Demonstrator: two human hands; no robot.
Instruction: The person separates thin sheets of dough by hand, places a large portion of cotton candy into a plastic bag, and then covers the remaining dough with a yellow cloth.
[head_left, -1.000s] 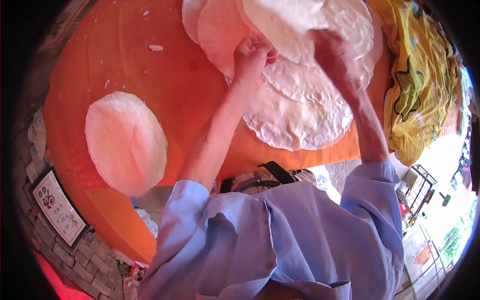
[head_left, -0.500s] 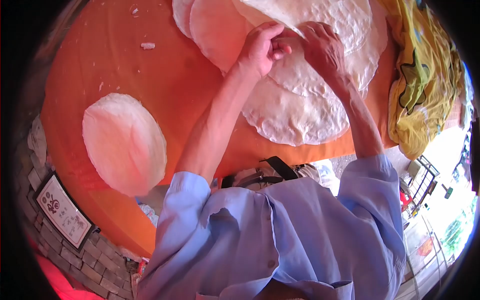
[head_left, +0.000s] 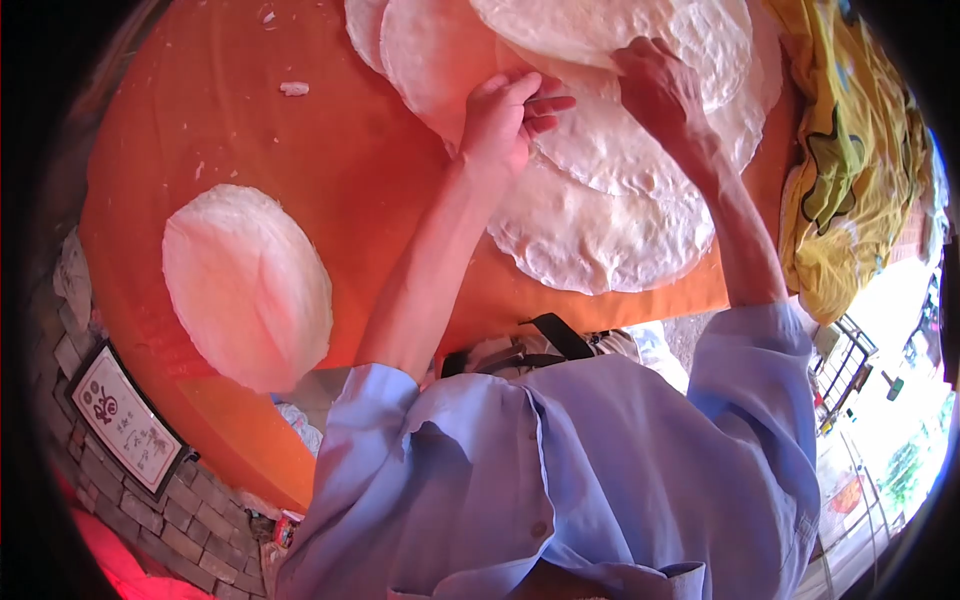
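Several thin, pale round dough sheets (head_left: pixel 600 210) lie overlapping on an orange table (head_left: pixel 330 150) at the top middle. My left hand (head_left: pixel 503 120) rests flat on the overlapping sheets, fingers apart and holding nothing. My right hand (head_left: pixel 660 90) is further right, its fingertips closed on the near edge of the topmost sheet (head_left: pixel 610 22). One more round sheet (head_left: pixel 245 285) lies alone at the table's left edge, away from both hands.
A yellow patterned cloth (head_left: pixel 850 170) is bunched at the table's right side. Small dough scraps (head_left: pixel 294 88) dot the orange top. Below the table edge are a framed sign (head_left: pixel 122 420) on brick paving and a strapped bag (head_left: pixel 540 345).
Half a second ago both hands pinched the top sheet's edge together. My left hand has let go and spread its fingers; my right hand has shifted slightly right and away along the edge.
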